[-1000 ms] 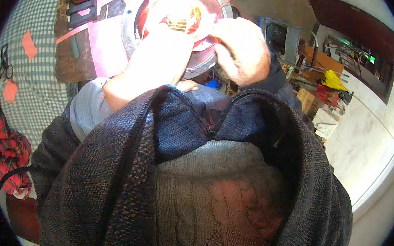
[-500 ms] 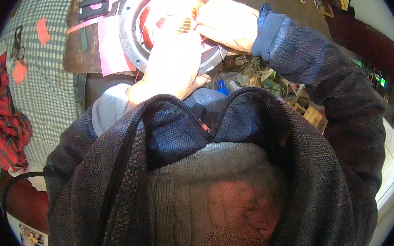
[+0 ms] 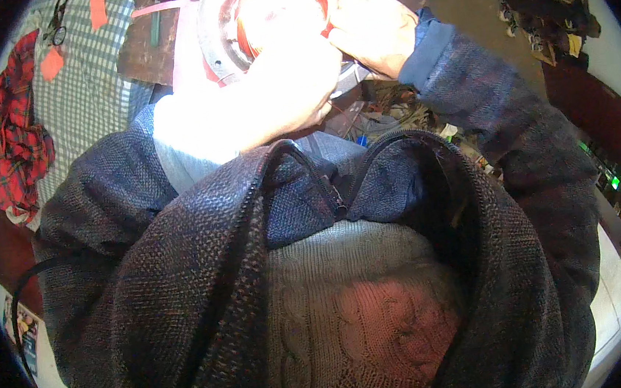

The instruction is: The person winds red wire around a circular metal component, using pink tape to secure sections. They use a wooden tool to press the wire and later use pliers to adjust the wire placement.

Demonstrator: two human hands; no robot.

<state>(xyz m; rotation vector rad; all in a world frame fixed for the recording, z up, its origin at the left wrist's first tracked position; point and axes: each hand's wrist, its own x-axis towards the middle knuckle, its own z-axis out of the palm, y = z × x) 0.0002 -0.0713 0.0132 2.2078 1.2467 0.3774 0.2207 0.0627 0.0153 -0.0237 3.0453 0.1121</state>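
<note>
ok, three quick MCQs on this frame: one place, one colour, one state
1. Where is the red plaid cloth?
A. the person's left
B. the person's right
C. under the hands

2. The checked fabric is mainly:
A. yellow
B. green and white
C. black

3. The left hand is:
A. hanging clear of everything
B. resting on the round metal part
C. out of view

Key: 1 A, it lies at the picture's left edge; 2 B, green-white grid; 3 B, the hand lies over the ring, near the right hand.
</note>
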